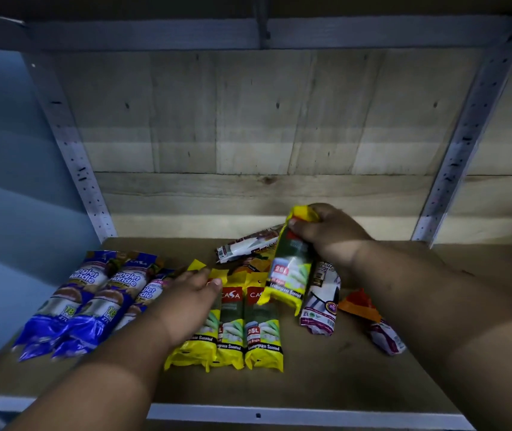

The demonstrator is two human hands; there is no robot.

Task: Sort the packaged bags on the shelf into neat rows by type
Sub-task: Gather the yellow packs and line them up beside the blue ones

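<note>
On the shelf [342, 377], yellow bag [290, 269] pinched by right hand [329, 234], long axis near-upright, top tilted rearward; left hand [192, 293] spread flat.

Brown shelf [326, 377]: blue bags [71, 306] rowed left, yellow bags [233, 331] centre, white-purple bags [320, 303] loose right.

Right hand [329, 234] grips yellow bag [289, 272].

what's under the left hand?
The left hand lies flat on the leftmost yellow pack of a row of three; its lower end shows, its upper label is covered.
</note>
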